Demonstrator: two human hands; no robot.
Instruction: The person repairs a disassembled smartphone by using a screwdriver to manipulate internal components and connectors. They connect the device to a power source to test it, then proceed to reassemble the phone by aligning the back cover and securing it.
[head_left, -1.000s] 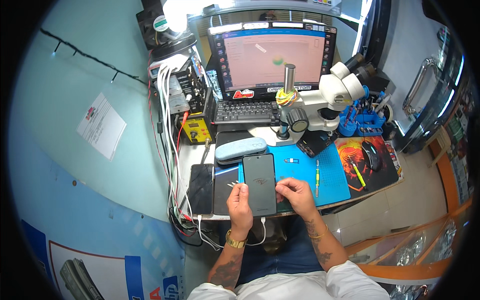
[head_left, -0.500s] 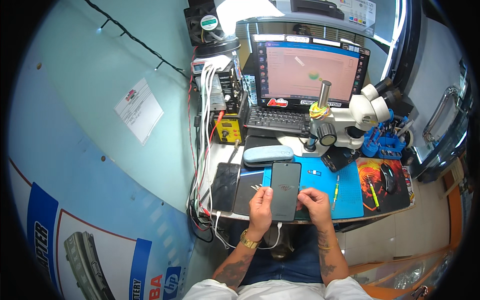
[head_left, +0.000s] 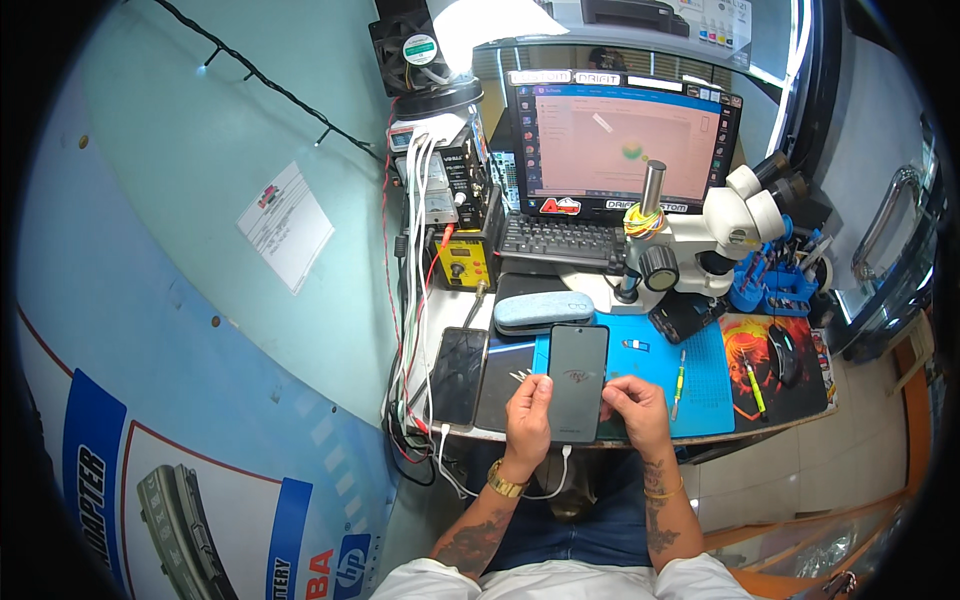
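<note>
Fingers [head_left: 540, 391] of the left hand [head_left: 527, 425] are closed on the left edge of a dark phone [head_left: 577, 390], thumb on top; those of the right hand [head_left: 642, 412] are pinched together by its right edge, though whether they touch cannot be told. The phone faces up, a logo on its screen, its lower end over the front edge of the counter [head_left: 490, 433], where a white cable [head_left: 567, 455] has its plug. Beyond its top edge, a blue-grey case [head_left: 543, 308] leaves little room. Leftward, across a black pad [head_left: 502, 385], lies a second phone [head_left: 460, 375]; rightward, a blue mat [head_left: 705, 395] is bare up to a slim yellow-green tool [head_left: 679, 385]. Since a second ago the view has swung, shifting everything rightward in it; the left hand's hold is unchanged.
</note>
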